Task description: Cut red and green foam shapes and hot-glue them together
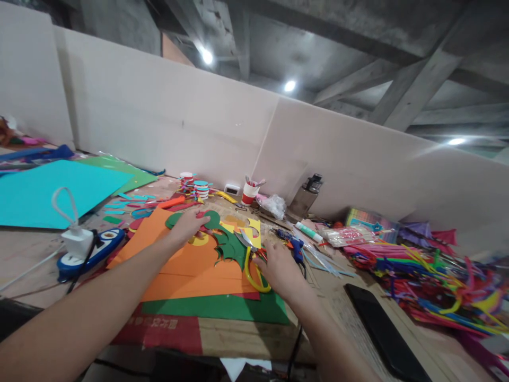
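My left hand (190, 227) is over the orange paper sheets (178, 281), closed at cut paper pieces; its thumb points right and its other fingers are partly hidden. A round green paper piece (213, 219), a bit of red and a yellow paper circle (199, 240) show around its fingertips. Yellow-handled scissors (249, 273) lie slanted at the right edge of the sheets, blades apart and pointing away. My right hand (278, 265) has its fingers closed at their handles. Between the hands is a jagged green paper cutout (230, 246), with yellow cut paper (253, 229) behind it.
A green sheet (218, 309) lies under the orange ones. At right are a blue glue gun (296, 248), a black phone (385, 329) and colourful pipe cleaners (437, 286). A plug on a blue power strip (109, 241) and cyan sheet (59, 193) are left; a cup (250, 193) stands behind.
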Motion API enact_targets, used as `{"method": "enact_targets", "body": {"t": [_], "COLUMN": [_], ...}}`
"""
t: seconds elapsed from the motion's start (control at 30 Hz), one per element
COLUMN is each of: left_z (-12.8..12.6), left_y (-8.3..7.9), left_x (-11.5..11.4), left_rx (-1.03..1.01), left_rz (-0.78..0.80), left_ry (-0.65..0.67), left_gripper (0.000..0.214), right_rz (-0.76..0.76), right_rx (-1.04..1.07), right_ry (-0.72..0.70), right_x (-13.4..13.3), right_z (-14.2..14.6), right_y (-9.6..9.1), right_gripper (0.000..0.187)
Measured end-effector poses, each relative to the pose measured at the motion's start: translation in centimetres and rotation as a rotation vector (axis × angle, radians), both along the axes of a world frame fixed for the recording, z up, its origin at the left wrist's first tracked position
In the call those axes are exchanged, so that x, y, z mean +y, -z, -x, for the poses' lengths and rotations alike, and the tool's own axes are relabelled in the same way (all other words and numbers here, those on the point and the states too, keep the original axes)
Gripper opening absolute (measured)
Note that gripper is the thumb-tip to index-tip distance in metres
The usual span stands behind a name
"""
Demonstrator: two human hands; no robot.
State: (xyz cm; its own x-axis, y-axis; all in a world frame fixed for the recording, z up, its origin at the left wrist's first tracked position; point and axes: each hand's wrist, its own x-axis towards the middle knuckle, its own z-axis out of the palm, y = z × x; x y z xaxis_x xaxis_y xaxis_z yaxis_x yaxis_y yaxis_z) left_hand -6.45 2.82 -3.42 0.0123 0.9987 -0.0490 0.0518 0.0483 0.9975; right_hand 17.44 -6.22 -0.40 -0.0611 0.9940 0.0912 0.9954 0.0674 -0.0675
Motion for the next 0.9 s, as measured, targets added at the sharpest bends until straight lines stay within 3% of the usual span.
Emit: {"method": "enact_targets", "body": {"t": [0.07,0.17,0.33,0.53,0.7,0.9], "left_z": [0.0,0.1,0.3,0.4,0.4,0.5], "left_y": [0.3,0.8,1.3,1.3,1.3,1.1], "left_x": [0.1,0.3,0.5,0.8,0.8,0.5], "left_rx": [0.044,0.080,0.112,0.104,0.096,0.105], "left_rz": [0.005,0.031,0.085,0.144,0.144,0.107], "left_ry": [-0.008,-0.002,-0.010,-0.015,0.011,0.001], "left_gripper": [0.028,0.028,0.019,0.019,0.019,0.018], "right_rz": [0.070,0.099,0.041,-0.083,-0.119,-0.051], "right_rx": [-0.093,-0.056,0.176,0.488,0.497,0.358], "right_ry": [0.032,0.024,0.066,0.070,0.162,0.246], "right_x": [-0.8,-1.0,-0.5,-1.1,-2.9,-5.8], "right_z": [-0.2,-0.1,-0.7,-3.5,-6.9,-10.4], "right_y": [0.6,1.5,1.7,0.2,-0.6,0.2], "right_gripper": [0.045,0.044,0.050,0.048,0.047,0.054]}}
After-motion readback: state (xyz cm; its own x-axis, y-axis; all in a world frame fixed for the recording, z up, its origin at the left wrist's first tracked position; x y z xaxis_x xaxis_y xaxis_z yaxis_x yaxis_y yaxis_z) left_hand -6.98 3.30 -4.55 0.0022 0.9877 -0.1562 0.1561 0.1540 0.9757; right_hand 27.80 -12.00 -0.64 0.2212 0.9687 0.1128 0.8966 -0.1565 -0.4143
